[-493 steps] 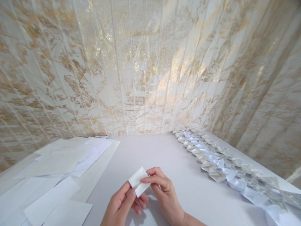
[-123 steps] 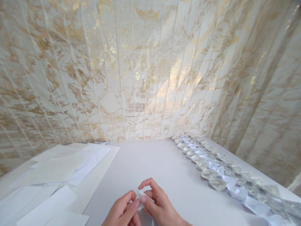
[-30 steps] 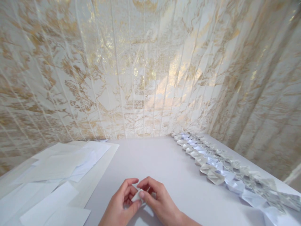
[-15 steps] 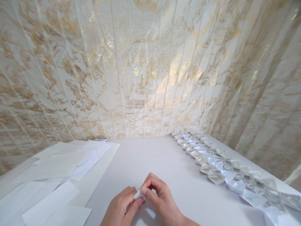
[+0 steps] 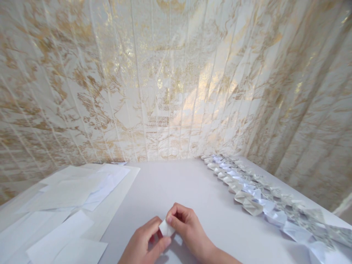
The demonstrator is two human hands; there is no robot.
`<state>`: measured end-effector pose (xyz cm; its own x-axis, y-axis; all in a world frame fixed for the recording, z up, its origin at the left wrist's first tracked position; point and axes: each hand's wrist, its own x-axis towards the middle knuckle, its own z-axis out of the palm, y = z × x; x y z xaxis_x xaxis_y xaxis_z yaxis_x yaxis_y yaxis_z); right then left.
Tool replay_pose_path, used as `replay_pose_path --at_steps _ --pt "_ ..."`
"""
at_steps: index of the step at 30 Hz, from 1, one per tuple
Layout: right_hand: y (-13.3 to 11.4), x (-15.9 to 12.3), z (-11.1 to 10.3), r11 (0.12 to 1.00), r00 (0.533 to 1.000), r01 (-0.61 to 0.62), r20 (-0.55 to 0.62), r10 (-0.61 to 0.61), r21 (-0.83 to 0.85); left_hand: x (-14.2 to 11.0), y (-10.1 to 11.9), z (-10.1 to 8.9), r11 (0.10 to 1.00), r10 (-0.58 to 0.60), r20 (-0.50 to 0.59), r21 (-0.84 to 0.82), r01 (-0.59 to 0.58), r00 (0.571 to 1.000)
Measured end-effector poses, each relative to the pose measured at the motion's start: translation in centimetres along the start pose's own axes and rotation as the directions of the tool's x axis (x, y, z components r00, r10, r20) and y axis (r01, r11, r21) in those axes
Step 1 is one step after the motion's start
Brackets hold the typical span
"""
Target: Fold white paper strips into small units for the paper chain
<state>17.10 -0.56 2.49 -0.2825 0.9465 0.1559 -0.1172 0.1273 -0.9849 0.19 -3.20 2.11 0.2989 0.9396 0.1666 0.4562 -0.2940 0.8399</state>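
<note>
Folded paper showing more face than half a second ago, right hand pinching its upper corner, left hand touching its left edge, hold unclear

The setting is looking more like a room in a home than a shop or a lab: patterned white-and-gold curtains are hanging in long folds beyond the left hand and right hand, turning a corner to the right and glinting in places. Beneath both hands a smooth white tabletop is serving as a papercraft spot, with loose paper sheets spreading out left of the left hand and rows of folded paper pieces running along right of the right hand.
</note>
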Motion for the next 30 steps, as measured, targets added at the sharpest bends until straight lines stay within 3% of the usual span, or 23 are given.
replay_pose_path --at_steps 5,10,14,18,21,30 --pt "0.8 0.8 -0.6 0.996 0.997 -0.071 0.014 0.07 0.051 -0.1 -0.5 -0.3 0.994 0.012 -0.073 -0.11 -0.02 0.997" --pt "1.1 0.8 -0.5 0.992 0.999 -0.015 0.032 0.011 0.121 0.1 0.3 -1.0 0.99 0.1 -0.05 -0.098 -0.105 0.994" --pt "0.3 0.0 -0.4 0.996 0.997 0.064 0.042 -0.067 0.07 0.6 -0.6 -1.3 0.98 -0.011 -0.12 -0.201 -0.014 0.993" --pt "-0.1 -0.5 -0.4 0.995 0.996 0.064 0.074 -0.058 -0.081 1.0 -1.5 -1.4 0.948 -0.128 -0.146 -0.308 0.078 0.981" --pt "0.1 -0.4 -0.4 0.983 0.995 0.096 0.043 -0.09 -0.155 1.0 -1.4 -1.3 0.938 -0.143 -0.169 -0.338 0.079 0.975" --pt "-0.2 0.0 -0.7 0.983 0.991 0.136 0.036 -0.132 -0.127 0.8 -1.2 -1.3 0.941 -0.109 -0.197 -0.336 0.037 0.974"
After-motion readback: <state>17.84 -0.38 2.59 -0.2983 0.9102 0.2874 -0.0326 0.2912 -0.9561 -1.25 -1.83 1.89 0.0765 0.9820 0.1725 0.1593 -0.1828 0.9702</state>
